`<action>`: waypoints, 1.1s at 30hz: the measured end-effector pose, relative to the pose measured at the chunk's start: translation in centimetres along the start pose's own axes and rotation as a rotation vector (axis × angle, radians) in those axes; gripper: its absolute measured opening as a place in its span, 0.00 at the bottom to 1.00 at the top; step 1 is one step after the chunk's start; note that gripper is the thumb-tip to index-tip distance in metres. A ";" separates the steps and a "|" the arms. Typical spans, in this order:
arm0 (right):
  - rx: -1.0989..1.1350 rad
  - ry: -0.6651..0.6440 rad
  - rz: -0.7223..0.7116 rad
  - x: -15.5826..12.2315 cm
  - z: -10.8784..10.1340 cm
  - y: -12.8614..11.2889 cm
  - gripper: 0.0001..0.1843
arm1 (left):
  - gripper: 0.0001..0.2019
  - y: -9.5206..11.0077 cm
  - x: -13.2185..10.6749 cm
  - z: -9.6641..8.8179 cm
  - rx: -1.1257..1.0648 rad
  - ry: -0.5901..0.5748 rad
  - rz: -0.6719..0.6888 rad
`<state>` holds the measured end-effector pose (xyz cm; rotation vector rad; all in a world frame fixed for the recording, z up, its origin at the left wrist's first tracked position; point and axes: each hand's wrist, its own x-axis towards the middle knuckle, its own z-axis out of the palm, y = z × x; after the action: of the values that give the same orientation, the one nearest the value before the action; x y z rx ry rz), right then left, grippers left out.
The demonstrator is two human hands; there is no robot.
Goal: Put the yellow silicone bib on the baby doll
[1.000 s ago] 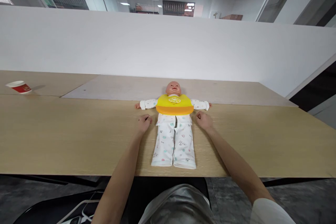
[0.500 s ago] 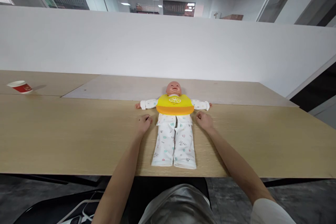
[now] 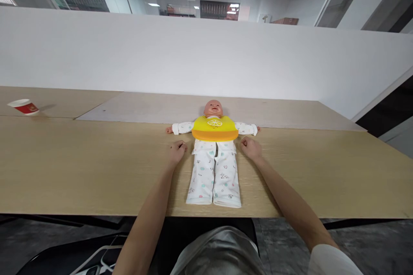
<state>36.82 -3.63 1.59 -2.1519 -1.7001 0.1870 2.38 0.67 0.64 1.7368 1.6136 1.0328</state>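
Note:
A baby doll [image 3: 213,108] lies on its back on the table, head toward the wall and arms spread to both sides. Over its chest is a yellow bib [image 3: 215,125] with a citrus-slice print and an orange lower pocket. White patterned trousers [image 3: 214,176] cover its legs and reach toward the table's front edge. My left hand [image 3: 178,151] rests as a loose fist on the table, left of the doll's waist and apart from it. On the other side, my right hand [image 3: 251,148] is also curled closed, near the bib's right corner. Nothing shows in either hand.
A red and white paper cup [image 3: 24,107] stands at the far left of the wooden table [image 3: 97,163]. Behind the table rises a white wall [image 3: 206,56] with glass above it. A black chair with white cables [image 3: 103,262] is below the front edge, at left.

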 end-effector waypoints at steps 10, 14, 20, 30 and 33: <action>-0.005 0.000 -0.006 -0.1 -0.3 -0.1 0.09 | 0.11 0.9 -0.4 -0.2 -0.004 -0.001 -0.039; 0.006 0.001 -0.030 0.0 -0.1 0.1 0.10 | 0.11 1.1 -0.5 -0.3 -0.017 -0.004 -0.029; -0.001 0.003 -0.026 0.0 0.0 0.1 0.09 | 0.11 1.1 -0.5 -0.2 -0.015 0.000 -0.027; -0.018 0.005 -0.009 0.2 0.2 0.2 0.10 | 0.10 0.8 -0.2 -0.3 0.003 -0.008 -0.035; -0.013 0.011 0.001 0.2 0.3 0.2 0.09 | 0.10 0.8 -0.2 -0.2 0.003 -0.008 -0.032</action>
<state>36.91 -3.39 1.25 -2.1592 -1.6987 0.1652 2.61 0.39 1.37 1.7090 1.6340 1.0080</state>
